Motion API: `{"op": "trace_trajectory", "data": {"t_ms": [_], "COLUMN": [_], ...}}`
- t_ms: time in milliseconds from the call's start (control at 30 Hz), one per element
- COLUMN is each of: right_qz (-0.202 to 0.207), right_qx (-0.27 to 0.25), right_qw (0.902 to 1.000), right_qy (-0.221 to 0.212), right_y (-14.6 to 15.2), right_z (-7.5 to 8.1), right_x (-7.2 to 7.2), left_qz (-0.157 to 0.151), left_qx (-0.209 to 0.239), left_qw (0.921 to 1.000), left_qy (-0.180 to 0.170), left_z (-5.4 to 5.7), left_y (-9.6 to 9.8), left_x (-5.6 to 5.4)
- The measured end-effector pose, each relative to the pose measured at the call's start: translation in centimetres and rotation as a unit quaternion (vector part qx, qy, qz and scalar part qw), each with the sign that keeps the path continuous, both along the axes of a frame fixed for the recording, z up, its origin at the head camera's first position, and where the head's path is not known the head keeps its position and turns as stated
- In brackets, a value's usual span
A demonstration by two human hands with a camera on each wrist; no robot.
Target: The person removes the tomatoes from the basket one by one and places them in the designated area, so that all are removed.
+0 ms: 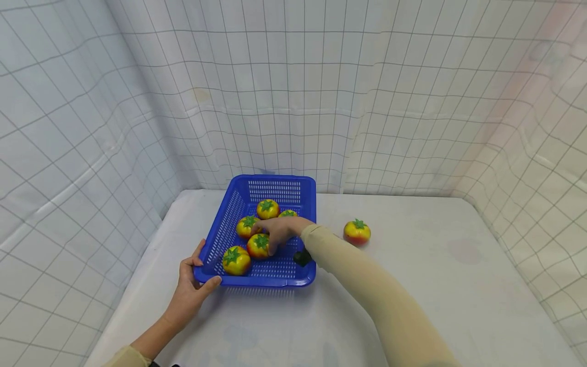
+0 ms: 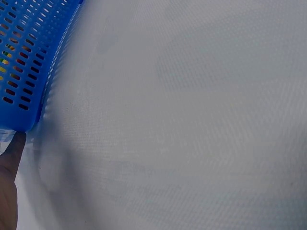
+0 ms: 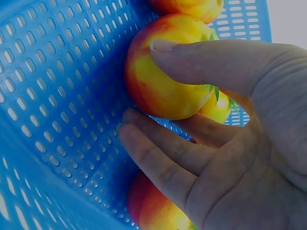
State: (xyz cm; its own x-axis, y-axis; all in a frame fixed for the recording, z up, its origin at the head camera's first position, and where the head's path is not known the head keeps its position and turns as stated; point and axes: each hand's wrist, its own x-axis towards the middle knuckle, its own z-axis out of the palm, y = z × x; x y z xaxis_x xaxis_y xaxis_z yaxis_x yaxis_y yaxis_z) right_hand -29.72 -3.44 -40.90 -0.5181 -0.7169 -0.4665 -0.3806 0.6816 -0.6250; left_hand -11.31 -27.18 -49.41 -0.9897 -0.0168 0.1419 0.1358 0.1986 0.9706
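Observation:
A blue plastic basket (image 1: 261,281) with slotted walls holds several yellow-red tomatoes with green leafy tops. At its near left corner my left hand (image 1: 189,289) grips the rim, thumb on the near side and fingers on the left side. My right hand (image 1: 285,228) reaches down inside the basket. In the right wrist view its thumb lies across a tomato (image 3: 160,98) and the fingers curl beneath it. Another tomato (image 1: 236,261) sits in the near left corner, and one more (image 1: 268,209) lies toward the back.
A single tomato (image 1: 356,233) stands on the white table (image 1: 412,285), right of the basket and beyond my right forearm. White grid-patterned curtains (image 1: 321,102) enclose the table at the back and both sides. My right sleeve (image 1: 367,285) crosses over the basket's right rim.

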Motion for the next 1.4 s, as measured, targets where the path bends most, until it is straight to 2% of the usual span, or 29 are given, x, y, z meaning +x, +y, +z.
{"op": "trace_trajectory", "data": {"t_ms": [467, 767, 900, 1200, 1400], "right_qz": [0.005, 0.030, 0.033, 0.006, 0.010], "right_qx": [0.019, 0.022, 0.017, -0.020, -0.054], "right_qw": [0.9993, 0.9983, 0.9988, 0.9994, 0.9974], "right_qy": [0.032, 0.045, 0.033, -0.029, -0.047], "right_y": [0.2, 0.5, 0.8, 1.8, 2.6], "right_z": [0.1, 0.4, 0.7, 2.0, 2.8], "right_x": [0.3, 0.3, 0.2, -0.1, -0.6], "left_qz": [-0.004, -0.007, -0.008, -0.008, -0.009], "left_qx": [0.006, 0.016, 0.025, 0.034, 0.034], "left_qw": [1.0000, 0.9998, 0.9996, 0.9993, 0.9993], "left_qy": [0.003, 0.007, 0.013, 0.017, 0.014], "left_z": [0.0, 0.0, -0.1, -0.2, -0.3], "left_y": [0.1, 0.2, 0.2, 0.0, 0.0], "left_x": [-0.1, 0.0, 0.0, 0.1, 0.1]}}
